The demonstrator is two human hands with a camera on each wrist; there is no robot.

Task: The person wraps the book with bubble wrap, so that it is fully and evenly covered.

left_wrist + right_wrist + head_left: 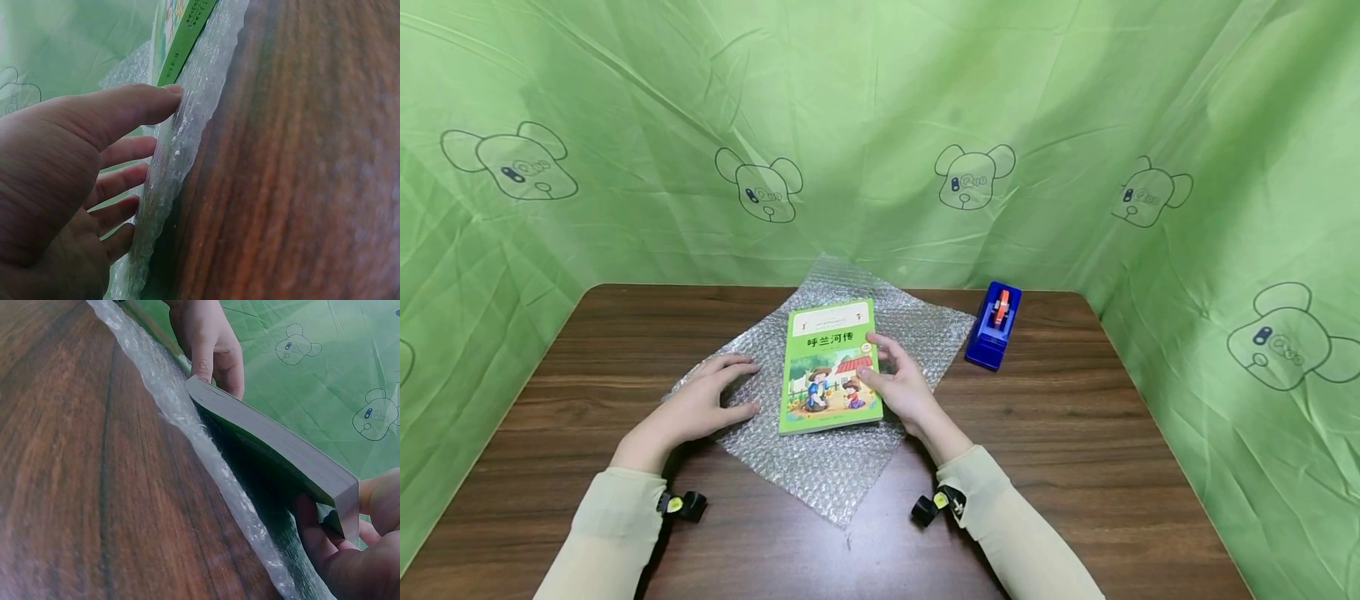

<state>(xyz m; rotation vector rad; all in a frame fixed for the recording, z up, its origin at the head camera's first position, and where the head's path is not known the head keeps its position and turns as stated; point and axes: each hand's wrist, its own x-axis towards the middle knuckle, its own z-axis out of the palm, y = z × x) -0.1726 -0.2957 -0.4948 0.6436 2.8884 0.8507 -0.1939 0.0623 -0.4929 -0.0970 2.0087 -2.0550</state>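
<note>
A green paperback book (831,387) with an illustrated cover lies face up over a sheet of bubble wrap (838,483). My right hand (906,387) grips the book by its right edge, thumb on the cover side. In the right wrist view the held edge of the book (275,434) is raised off the wrap, and the fingers reach beneath it. To the left of the book, my left hand (696,404) rests at the left part of the wrap with thumb and fingers spread. Its thumb (140,103) lies by the wrap's surface in the left wrist view.
A blue tape dispenser (992,329) with an orange roll stands to the right of the wrap, near the table's back edge. The dark wood table (1060,467) is enclosed at the back and sides by green cloth (865,108) with printed bear heads.
</note>
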